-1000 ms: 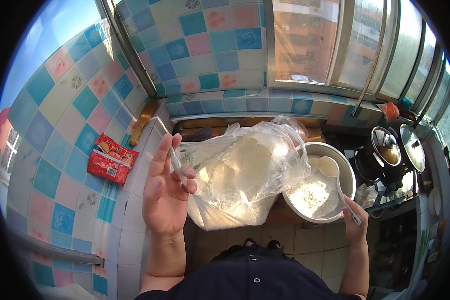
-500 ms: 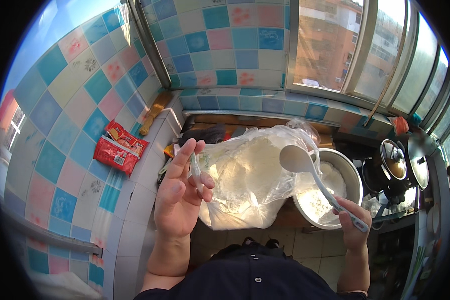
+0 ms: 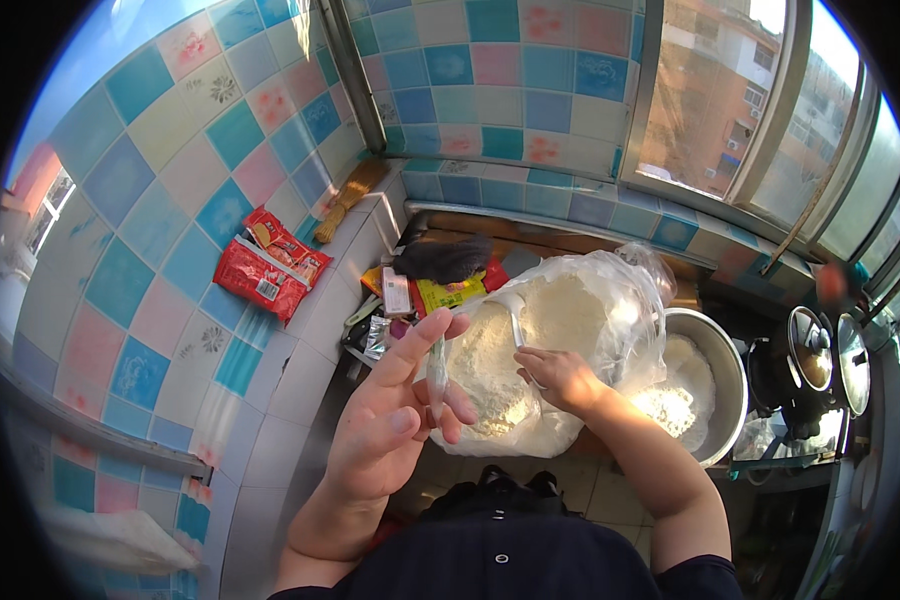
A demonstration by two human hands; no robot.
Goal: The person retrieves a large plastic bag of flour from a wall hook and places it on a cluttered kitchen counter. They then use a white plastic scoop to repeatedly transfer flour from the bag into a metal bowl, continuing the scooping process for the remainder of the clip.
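Observation:
A clear plastic bag [image 3: 625, 325] of white flour [image 3: 485, 365] lies spread open in front of me. My left hand [image 3: 370, 440] is raised at its left side, the bag's edge pinched between my fingers. Reaching across over the bag, my right hand [image 3: 565, 382] grips a pale ladle [image 3: 516, 322] by its handle. The ladle's bowl is at the flour inside the bag, partly hard to make out. Right of the bag stands a round metal pot [image 3: 737, 400] with flour [image 3: 685, 375] in it, partly behind my right forearm.
Packets and a dark cloth [image 3: 445, 258] lie behind the bag at the left. A red package [image 3: 270, 265] and a straw brush [image 3: 350, 200] sit on the tiled ledge. Lidded black pots [image 3: 805, 350] stand at the far right, below the windows.
My right hand has carried the ladle left from above the metal pot into the bag of flour. My left hand keeps hold of the bag's edge. The view has shifted slightly.

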